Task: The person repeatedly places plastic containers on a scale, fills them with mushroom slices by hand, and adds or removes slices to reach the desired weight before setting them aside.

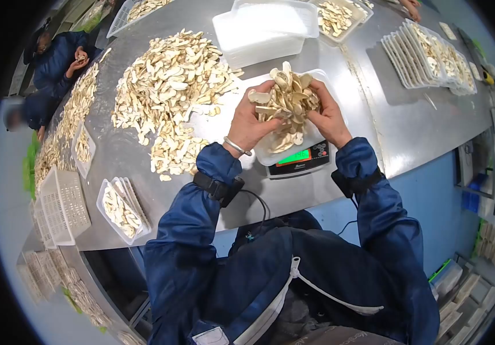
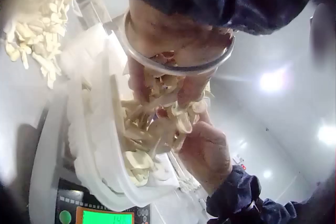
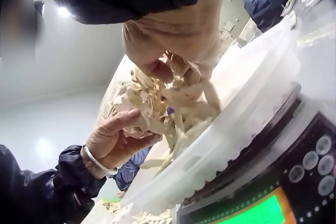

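Note:
Both hands grip one heap of dried-looking, pale mushroom slices (image 1: 288, 100) between them, low over a white plastic tray (image 2: 105, 166). My left hand (image 1: 250, 123), with a bangle at its wrist, curls round the heap's left side. On the other side my right hand (image 1: 329, 118) curls in, its thumb toward the front. Some slices lie inside the tray under the fingers. Beneath the tray is a black digital scale (image 1: 299, 168) with a lit green display. In the right wrist view, slices hang down from the fingers to the tray's inside.
A large pile of mushroom slices (image 1: 172, 86) spreads over the metal table at left. Stacked white containers (image 1: 262, 46) stand behind the scale. Slice-filled trays (image 1: 429, 57) are lined up at right. A stack of small trays (image 1: 124, 213) and white baskets (image 1: 66, 207) sit at left. Another person (image 1: 57, 69) is at far left.

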Available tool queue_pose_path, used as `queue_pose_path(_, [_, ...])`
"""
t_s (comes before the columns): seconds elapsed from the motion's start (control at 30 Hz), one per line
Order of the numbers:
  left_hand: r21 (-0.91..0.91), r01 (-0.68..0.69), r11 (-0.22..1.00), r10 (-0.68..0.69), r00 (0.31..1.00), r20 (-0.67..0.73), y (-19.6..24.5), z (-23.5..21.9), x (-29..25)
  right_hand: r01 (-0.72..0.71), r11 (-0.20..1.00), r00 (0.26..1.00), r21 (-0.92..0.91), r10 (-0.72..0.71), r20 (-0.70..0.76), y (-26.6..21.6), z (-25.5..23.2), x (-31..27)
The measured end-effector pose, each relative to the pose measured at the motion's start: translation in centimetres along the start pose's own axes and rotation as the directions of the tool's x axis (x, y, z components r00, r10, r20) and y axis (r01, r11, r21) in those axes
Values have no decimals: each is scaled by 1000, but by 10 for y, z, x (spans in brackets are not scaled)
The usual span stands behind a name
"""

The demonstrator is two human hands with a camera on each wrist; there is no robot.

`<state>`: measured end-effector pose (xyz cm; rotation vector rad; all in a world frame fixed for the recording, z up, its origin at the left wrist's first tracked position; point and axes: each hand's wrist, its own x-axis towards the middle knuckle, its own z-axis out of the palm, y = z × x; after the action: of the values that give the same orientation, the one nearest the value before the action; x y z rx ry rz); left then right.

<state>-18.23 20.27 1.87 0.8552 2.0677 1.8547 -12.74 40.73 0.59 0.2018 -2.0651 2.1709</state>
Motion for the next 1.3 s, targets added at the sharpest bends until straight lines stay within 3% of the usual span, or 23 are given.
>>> queue_pose_path(0.1, [129, -21, 991, 12, 998, 67, 8, 8, 6, 88, 985, 989, -146, -69, 133, -3, -27, 4])
queue_pose_path(0.13, [183, -24, 983, 9, 996, 86, 12, 10, 8, 39, 991, 989, -129, -19, 149, -10, -31, 2])
queue_pose_path(0.23, [247, 30, 969, -57, 993, 104, 18, 11, 7, 104, 944, 967, -313, -22, 255, -15, -45, 4])
queue_pose_path(0.3, [339, 72, 938, -114, 988, 107, 27, 4, 4, 192, 870, 961, -454, -73, 268, -18, -49, 4])
queue_pose_path(0.37, [282, 84, 956, -109, 991, 72, 25, -4, -2, 267, 772, 940, -577, -77, 332, -28, -54, 6])
queue_pose_path(0.47, [111, 194, 975, -195, 981, -1, 28, -11, -10, 242, 698, 957, -674, -56, 285, -55, -57, 0])
queue_pose_path(0.6, [233, 213, 949, -209, 977, -40, 18, -5, 0, 179, 683, 984, -708, -110, 143, -75, -66, -18])
queue_pose_path(0.67, [37, 264, 964, -263, 965, -15, 20, -8, 4, 239, 592, 962, -770, -249, 108, -73, -73, -27])
queue_pose_path(0.7, [-62, 288, 956, -288, 958, 2, 24, -8, 5, 178, 619, 976, -765, -207, 60, -74, -74, -33])
queue_pose_path(0.77, [44, 341, 939, -340, 940, -31, 34, -11, 6, 53, 663, 992, -747, -119, -35, -77, -74, -49])
queue_pose_path(0.87, [68, 373, 925, -370, 928, -52, 29, -16, 10, 2, 683, 991, -730, -101, -92, -65, -80, -68])
queue_pose_path(0.9, [-9, 376, 926, -376, 922, -93, 23, -15, 10, -13, 686, 990, -727, -93, -106, -62, -82, -73])
queue_pose_path(0.97, [-222, 426, 877, -444, 895, -39, 21, -19, 8, -31, 714, 986, -699, -92, -137, -59, -82, -80])
queue_pose_path(1.07, [-570, 355, 741, -408, 912, 37, 20, -36, -2, -59, 725, 984, -686, -72, -160, -56, -86, -88])
queue_pose_path(1.17, [-673, 231, 702, -370, 926, -69, 33, -69, -30, -94, 731, 980, -676, -50, -190, -54, -91, -92])
queue_pose_path(1.23, [-601, 219, 769, -398, 899, -181, 17, -113, -52, -114, 722, 979, -682, -36, -202, -51, -97, -94])
queue_pose_path(1.3, [-345, 401, 849, -524, 722, -451, -10, -150, -74, -121, 712, 979, -692, -30, -201, -45, -99, -94])
